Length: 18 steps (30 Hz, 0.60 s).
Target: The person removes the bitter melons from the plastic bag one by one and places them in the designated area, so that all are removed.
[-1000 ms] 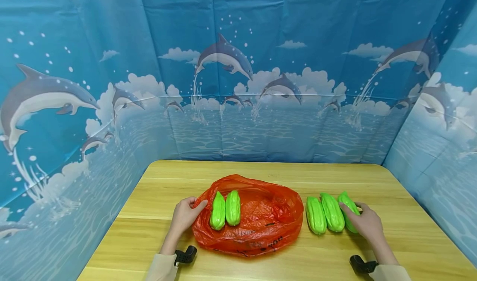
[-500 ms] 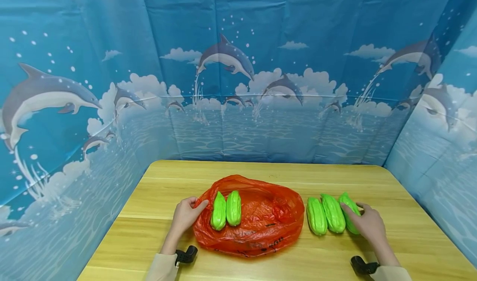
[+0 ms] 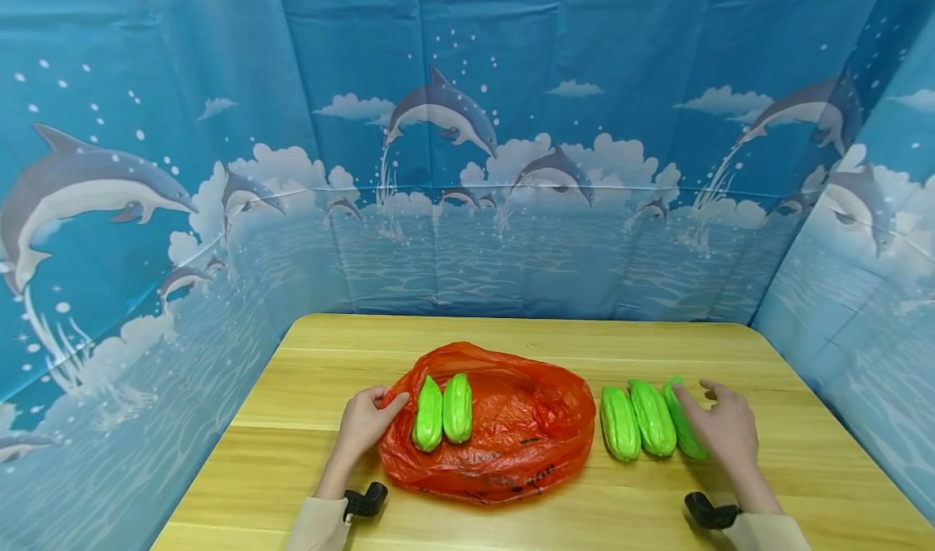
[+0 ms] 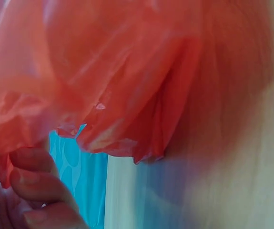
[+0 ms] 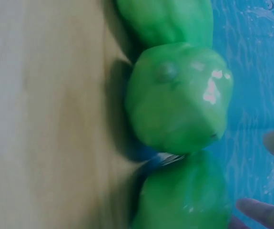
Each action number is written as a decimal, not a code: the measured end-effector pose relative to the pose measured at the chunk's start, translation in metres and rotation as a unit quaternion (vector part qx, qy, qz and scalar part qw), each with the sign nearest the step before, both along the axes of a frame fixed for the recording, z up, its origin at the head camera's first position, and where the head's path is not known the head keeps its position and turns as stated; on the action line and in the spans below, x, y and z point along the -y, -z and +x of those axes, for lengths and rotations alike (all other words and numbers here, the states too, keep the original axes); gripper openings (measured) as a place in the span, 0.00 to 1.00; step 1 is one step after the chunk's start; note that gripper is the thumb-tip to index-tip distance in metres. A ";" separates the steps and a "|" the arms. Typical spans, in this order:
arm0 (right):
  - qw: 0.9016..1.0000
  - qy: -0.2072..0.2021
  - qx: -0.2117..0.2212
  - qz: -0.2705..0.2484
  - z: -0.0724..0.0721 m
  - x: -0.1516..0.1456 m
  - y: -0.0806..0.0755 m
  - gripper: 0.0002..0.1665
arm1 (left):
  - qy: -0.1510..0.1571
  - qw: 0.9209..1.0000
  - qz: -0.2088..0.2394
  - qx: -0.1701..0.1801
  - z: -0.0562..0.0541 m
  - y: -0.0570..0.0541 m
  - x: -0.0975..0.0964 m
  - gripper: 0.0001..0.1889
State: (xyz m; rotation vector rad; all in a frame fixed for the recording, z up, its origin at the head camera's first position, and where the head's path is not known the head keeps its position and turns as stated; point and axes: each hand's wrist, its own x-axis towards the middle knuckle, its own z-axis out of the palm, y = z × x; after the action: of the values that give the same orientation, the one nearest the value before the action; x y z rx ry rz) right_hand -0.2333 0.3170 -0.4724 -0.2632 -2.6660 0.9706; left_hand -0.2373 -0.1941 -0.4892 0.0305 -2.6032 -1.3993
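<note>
A red plastic bag (image 3: 504, 466) lies spread with its mouth up, and two bright green ridged gourds (image 3: 457, 409) rest in its left part. My left hand (image 3: 363, 423) pinches the bag's left rim; the left wrist view shows red film (image 4: 122, 86) gathered at the curled fingers (image 4: 36, 186). Three similar gourds stand in a row right of the bag: the left one (image 3: 620, 425), the middle one (image 3: 652, 418) and the right one (image 3: 685, 436). Over the right gourd, my right hand (image 3: 730, 433) spreads its thumb and fingers, partly hiding it. In the right wrist view, fingertips (image 5: 270, 214) extend beside the gourds (image 5: 179, 100).
Everything lies on a light wooden table (image 3: 329, 348). A blue dolphin-print curtain (image 3: 467, 267) encloses its back and sides. Black wrist cameras sit at my left cuff (image 3: 365, 500) and right cuff (image 3: 708, 512).
My right hand has loosened from the right gourd, its fingers spreading wider and shifting slightly up and right. The left hand, bag and gourds have stayed in place.
</note>
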 end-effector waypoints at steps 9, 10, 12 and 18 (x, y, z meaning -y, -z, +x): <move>0.998 0.016 -0.062 0.002 -0.002 0.013 -0.012 0.41 | -0.002 1.000 0.002 -0.003 0.000 -0.001 -0.001 0.18; 0.998 0.015 -0.066 0.007 -0.003 0.015 -0.013 0.40 | -0.001 1.000 0.002 -0.004 0.000 -0.001 -0.001 0.18; 0.997 0.012 -0.075 0.014 -0.002 0.018 -0.017 0.39 | 0.000 1.000 0.003 -0.004 0.001 -0.002 -0.001 0.18; 0.994 0.001 -0.108 0.023 -0.002 0.029 -0.030 0.34 | 0.000 1.000 0.002 -0.003 0.001 -0.001 -0.001 0.18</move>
State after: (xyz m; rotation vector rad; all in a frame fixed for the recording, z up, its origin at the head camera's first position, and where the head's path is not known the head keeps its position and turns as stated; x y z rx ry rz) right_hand -0.2351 0.2883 -0.4428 -0.1406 -2.4870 0.8815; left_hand -0.2365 -0.1931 -0.4885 0.0260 -2.5959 -1.4019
